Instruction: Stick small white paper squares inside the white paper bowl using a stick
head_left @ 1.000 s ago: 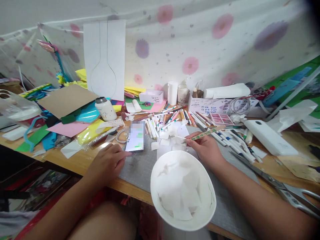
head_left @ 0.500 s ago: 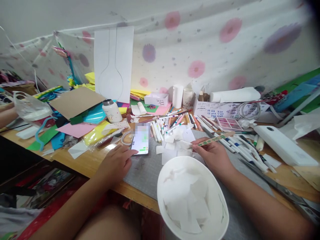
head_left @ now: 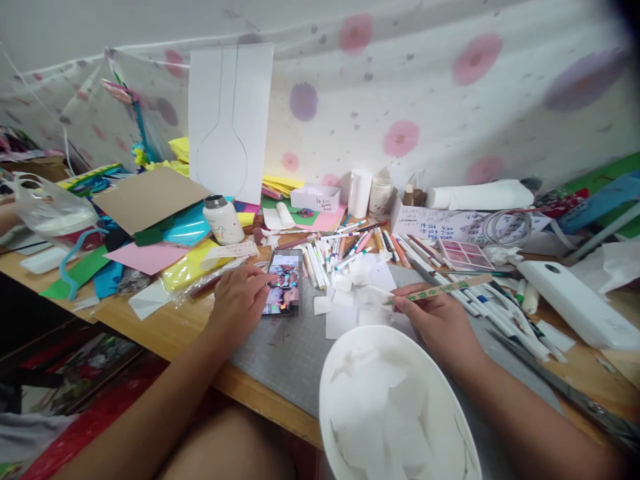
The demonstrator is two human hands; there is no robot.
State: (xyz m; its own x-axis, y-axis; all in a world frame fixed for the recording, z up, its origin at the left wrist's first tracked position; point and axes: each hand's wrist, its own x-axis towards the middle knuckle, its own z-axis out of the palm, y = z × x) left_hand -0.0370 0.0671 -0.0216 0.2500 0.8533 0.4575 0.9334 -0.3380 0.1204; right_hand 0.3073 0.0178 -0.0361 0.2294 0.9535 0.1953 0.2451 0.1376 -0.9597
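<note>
Hovering left hand [head_left: 240,300]: bent over the left side of the phone [head_left: 283,300], fingers loosely curled, pinching nothing visible; contact with the glass impossible to tell.
Phone: lying flat on the gray mat [head_left: 280,363], screen lit with pictures, part blurred out. Could register a stray tap, from fingers so close to the glass, or slide, from a sideways push of the knuckles.
Right hand [head_left: 445,327]: pinching a wooden stick [head_left: 450,288] between thumb and fingers, just beyond the bowl [head_left: 445,400].
Stick: held near one end, pointing out to the right above the markers [head_left: 515,327], green writing along its face. Could twist or slip, from a grip so far from its middle.
Paper scraps [head_left: 360,273]: lying loose between phone and right hand, the nearest at the right fingertips, touching or not hard to tell. Could scatter, from a sweep of that hand.
Bowl: close to the body, in front of the table edge, mouth facing the camera, pieces of paper [head_left: 400,393] inside, support hidden. Could tip and spill, from a knock of the right forearm.
Scissors [head_left: 570,388]: lying just beside the right forearm, partly lost in blur. Could scrape skin, from drawing the arm outward unwatched.
Bottle [head_left: 223,220]: standing upright beyond the left hand, apart from it. Could topple, from a long careless reach.
</note>
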